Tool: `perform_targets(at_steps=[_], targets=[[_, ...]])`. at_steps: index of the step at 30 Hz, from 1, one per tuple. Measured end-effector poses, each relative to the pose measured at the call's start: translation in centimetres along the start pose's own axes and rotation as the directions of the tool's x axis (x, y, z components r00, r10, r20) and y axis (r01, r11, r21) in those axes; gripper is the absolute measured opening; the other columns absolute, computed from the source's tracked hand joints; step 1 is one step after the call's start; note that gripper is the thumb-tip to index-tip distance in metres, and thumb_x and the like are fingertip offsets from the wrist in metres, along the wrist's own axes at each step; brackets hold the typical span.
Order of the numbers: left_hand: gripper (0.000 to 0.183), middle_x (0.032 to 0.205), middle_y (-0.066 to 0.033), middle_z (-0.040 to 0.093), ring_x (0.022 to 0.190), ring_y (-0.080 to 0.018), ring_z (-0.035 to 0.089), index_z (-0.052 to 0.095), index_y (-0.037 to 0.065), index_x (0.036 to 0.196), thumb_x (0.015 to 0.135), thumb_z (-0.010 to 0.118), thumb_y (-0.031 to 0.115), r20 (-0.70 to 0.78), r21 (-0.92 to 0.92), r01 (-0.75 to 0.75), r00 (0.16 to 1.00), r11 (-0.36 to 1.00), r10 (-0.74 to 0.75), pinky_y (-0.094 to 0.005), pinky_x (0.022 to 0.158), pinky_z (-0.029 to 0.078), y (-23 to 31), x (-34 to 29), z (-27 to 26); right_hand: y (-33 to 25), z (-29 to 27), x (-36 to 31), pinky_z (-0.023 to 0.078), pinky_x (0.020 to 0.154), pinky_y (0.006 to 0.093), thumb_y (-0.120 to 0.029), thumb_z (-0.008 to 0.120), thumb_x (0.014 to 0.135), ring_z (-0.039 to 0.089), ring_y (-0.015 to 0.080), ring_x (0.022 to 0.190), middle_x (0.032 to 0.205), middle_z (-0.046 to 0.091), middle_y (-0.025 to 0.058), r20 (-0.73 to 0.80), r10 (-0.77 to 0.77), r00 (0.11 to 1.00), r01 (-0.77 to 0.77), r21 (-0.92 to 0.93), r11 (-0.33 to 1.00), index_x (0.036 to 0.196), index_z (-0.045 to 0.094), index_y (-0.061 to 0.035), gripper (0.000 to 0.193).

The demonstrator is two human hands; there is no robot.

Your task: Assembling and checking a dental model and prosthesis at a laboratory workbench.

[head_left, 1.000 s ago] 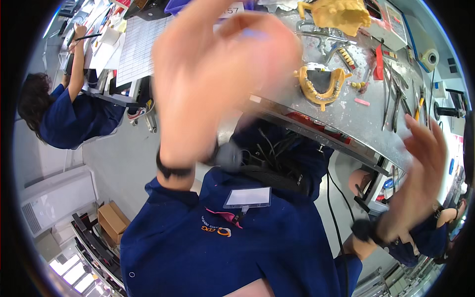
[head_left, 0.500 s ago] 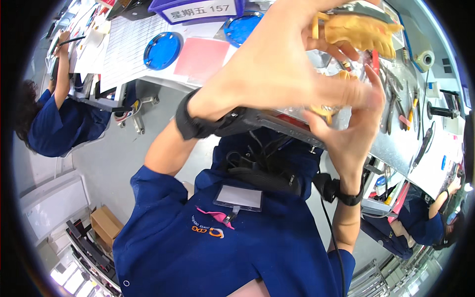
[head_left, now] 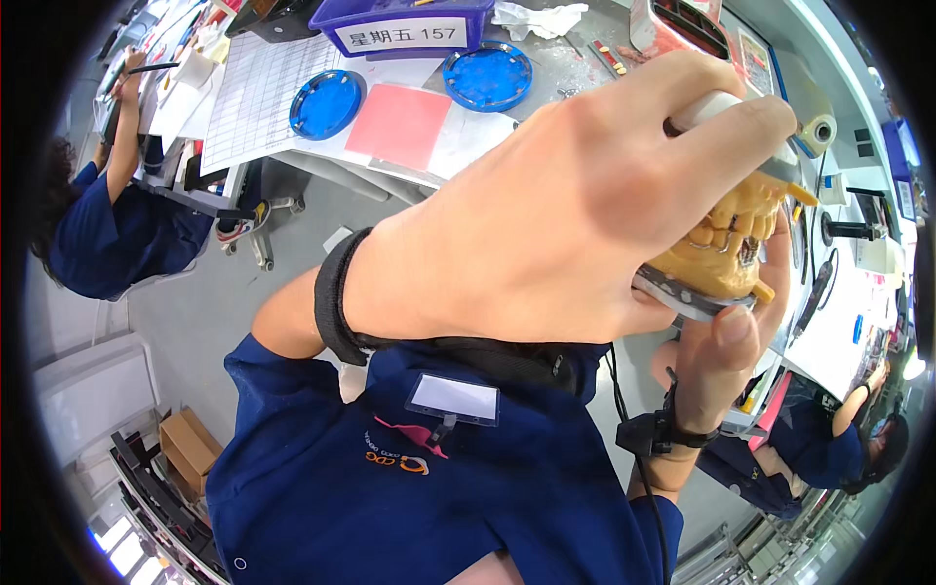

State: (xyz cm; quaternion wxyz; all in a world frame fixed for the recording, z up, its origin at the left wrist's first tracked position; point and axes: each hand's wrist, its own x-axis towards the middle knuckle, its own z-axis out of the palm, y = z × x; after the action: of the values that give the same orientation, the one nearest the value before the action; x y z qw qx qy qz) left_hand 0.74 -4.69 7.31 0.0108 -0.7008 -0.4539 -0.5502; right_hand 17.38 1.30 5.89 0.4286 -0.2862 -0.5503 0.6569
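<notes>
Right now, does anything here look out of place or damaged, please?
A crumpled white tissue beside the purple bin looks odd, lying loose like litter. The yellow dental model shows no clear damage, though the left hand hides part.

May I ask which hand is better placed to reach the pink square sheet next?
Probably the left hand: it is nearer the pink square sheet, though it grips the dental model; the right hand, its thumb at the model's base, lies farther.

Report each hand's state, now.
Left hand: closed around the yellow dental model.
Right hand: holding the same model from the right, thumb at its lower edge.
</notes>
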Motion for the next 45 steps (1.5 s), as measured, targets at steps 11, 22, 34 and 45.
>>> perform_targets(at_steps=[11, 22, 34, 45], targets=[[0.043, 0.110, -0.0157, 0.056, 0.069, -0.0261, 0.067, 0.058, 0.006, 0.114, 0.073, 0.068, 0.013, -0.163, 0.107, -0.083, 0.982, 0.991, 0.100, -0.0328, 0.053, 0.057, 0.5, -0.4, 2.1, 0.7, -0.6, -1.3, 0.040, 0.103, 0.0385, -0.064, 0.081, 0.061, 0.050, 0.0249, 0.122, 0.134, 0.045, 0.0153, 0.005, -0.142, 0.990, 0.139, -0.218, 0.966, 0.143, 0.024, 0.0064, 0.122], [0.041, 0.109, -0.0136, 0.059, 0.053, -0.0145, 0.051, 0.064, 0.009, 0.109, 0.069, 0.067, 0.016, -0.270, 0.315, -0.218, 0.913, 0.924, 0.307, -0.0261, 0.043, 0.044, 0.0, -0.8, 3.4, 0.1, -0.2, -2.0, 0.041, 0.103, 0.0386, -0.071, 0.083, 0.052, 0.051, 0.0252, 0.119, 0.130, 0.046, 0.0159, -0.060, -0.161, 0.985, 0.133, -0.324, 0.937, 0.140, 0.024, 0.0061, 0.131], [0.085, 0.122, -0.0210, 0.053, 0.107, -0.0383, 0.058, 0.050, -0.002, 0.129, 0.052, 0.086, 0.006, -0.317, -0.125, -0.170, 0.940, 0.977, 0.123, -0.0425, 0.086, 0.053, -0.4, -1.3, 2.7, 0.8, -0.1, -1.8, 0.042, 0.104, 0.0384, -0.069, 0.086, 0.048, 0.052, 0.0281, 0.122, 0.130, 0.048, 0.0220, -0.040, -0.234, 0.971, 0.217, -0.252, 0.943, 0.140, 0.023, 0.0071, 0.135], [0.082, 0.120, -0.0191, 0.055, 0.104, -0.0364, 0.060, 0.052, 0.000, 0.126, 0.055, 0.090, 0.019, -0.123, -0.279, 0.159, 0.972, 0.947, -0.199, -0.0382, 0.084, 0.053, 0.9, -1.9, 1.8, -0.2, 0.6, -2.7, 0.044, 0.102, 0.0367, -0.073, 0.083, 0.048, 0.056, 0.0257, 0.118, 0.125, 0.055, 0.0208, -0.098, -0.134, 0.986, 0.097, -0.320, 0.942, 0.138, 0.027, 0.0067, 0.133]])
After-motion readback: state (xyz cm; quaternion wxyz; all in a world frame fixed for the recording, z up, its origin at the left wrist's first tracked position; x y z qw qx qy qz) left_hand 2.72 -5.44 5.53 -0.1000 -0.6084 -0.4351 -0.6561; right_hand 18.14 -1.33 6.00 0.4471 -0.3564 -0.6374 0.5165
